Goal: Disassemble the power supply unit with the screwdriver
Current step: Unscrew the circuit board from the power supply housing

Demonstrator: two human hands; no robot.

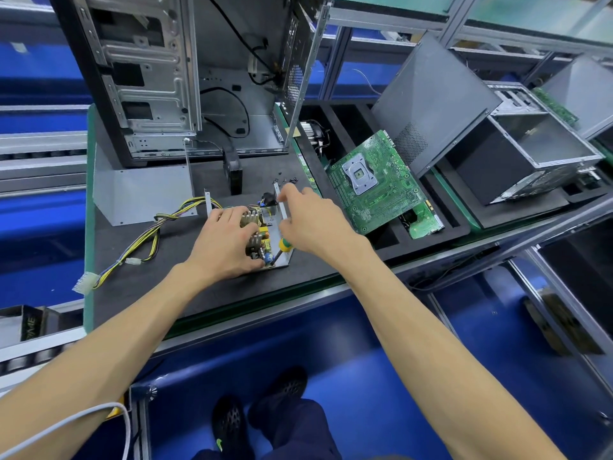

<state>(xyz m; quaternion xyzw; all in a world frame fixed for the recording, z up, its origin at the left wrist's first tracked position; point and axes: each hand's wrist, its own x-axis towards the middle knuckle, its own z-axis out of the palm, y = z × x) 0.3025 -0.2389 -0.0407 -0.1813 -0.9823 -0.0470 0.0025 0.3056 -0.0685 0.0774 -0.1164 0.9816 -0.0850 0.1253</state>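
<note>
The opened power supply unit [277, 227] lies on the dark mat, its circuit board and metal base exposed, a yellow-and-black cable bundle [146, 237] trailing to the left. My left hand [225, 242] rests on top of the board with its fingers curled over the components. My right hand [310, 220] holds the screwdriver [282, 247] by its yellow and green handle. The shaft points down and left to the unit's near corner. Several loose black screws [285, 180] lie just behind the unit.
An upright empty computer case [159, 78] stands behind the unit, with a grey metal cover [142, 194] to the left. A green motherboard [378, 184] leans in a black foam tray [441, 224] on the right. More cases stand further right. The bench edge [252, 313] is near me.
</note>
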